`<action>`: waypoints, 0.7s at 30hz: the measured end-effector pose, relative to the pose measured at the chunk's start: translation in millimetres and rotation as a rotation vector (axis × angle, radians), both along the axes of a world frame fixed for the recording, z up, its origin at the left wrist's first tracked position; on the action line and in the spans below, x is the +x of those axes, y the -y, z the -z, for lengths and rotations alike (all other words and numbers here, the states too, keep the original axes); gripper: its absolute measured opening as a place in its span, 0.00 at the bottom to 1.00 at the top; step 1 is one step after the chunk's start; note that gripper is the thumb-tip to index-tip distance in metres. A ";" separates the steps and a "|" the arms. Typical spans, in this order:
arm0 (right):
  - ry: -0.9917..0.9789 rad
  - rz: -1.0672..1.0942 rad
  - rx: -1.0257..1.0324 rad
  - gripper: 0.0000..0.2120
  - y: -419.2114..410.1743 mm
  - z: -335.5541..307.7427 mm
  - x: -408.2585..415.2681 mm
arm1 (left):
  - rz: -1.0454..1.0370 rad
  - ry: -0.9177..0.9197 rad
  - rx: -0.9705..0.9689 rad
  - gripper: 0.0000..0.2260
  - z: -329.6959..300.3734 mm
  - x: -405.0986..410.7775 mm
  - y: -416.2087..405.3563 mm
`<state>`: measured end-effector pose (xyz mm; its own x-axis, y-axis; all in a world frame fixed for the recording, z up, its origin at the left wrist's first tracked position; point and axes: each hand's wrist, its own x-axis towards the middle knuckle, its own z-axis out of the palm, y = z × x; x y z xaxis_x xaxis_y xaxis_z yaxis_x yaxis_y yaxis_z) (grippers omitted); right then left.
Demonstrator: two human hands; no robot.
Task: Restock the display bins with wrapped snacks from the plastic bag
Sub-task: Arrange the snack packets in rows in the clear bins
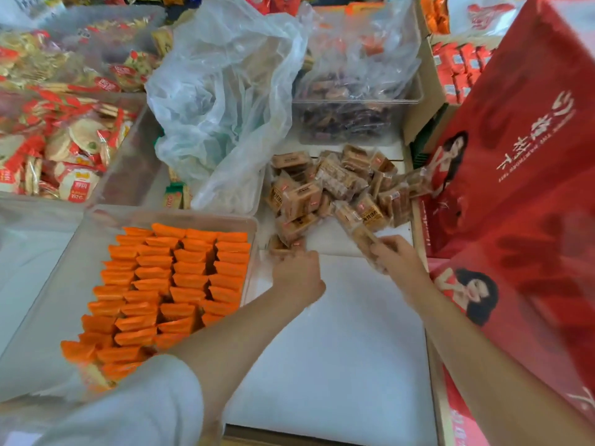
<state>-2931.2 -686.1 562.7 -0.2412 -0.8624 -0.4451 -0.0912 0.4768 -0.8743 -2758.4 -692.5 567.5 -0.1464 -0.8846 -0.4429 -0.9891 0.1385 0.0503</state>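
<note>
Clearly the brown wrapped snacks (338, 188) have been tipped out in a loose heap at the far end of a clear display bin (354, 349), whose white floor is bare on the near side, so both hands are working at the heap's near edge, presumably to pull packs toward the person and set them in rows. The left hand (297, 273) is curled, knuckles up, over a couple of packs at the heap's lower left corner; its fingertips are hidden, so whether it truly grips one I cannot tell. The right hand (391, 254) pinches a clear-wrapped pack at the heap's lower right edge, fingers bent round it. The plastic bag (225, 91) slumps crumpled just behind and left of the heap, propped over a neighbouring bin, seemingly kept within reach for the next load. To the left, the orange packets (167, 291) stand in tidy overlapping rows in their own bin, likely the pattern the brown ones should follow. A red carton (521, 188) leans against the right side of the display, crowding the right forearm
</note>
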 end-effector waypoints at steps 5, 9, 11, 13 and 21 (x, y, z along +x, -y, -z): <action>0.465 0.093 0.106 0.08 -18.2 -30.3 -10.3 | -0.142 0.074 0.036 0.30 33.2 -10.0 -6.1; 0.700 0.152 0.130 0.11 -27.5 -36.4 -2.7 | -0.183 0.020 0.076 0.32 36.4 -5.6 -10.2; 0.761 0.166 0.132 0.14 -29.2 -39.6 2.3 | -0.278 -0.258 0.172 0.37 31.1 1.5 -10.3; 0.800 0.167 0.110 0.16 -29.7 -42.8 7.0 | -0.364 -0.727 0.295 0.41 14.7 9.3 -12.1; 0.800 -0.064 -0.066 0.33 -20.4 -81.2 62.1 | -0.149 -1.237 -0.112 0.24 -88.9 113.2 -41.3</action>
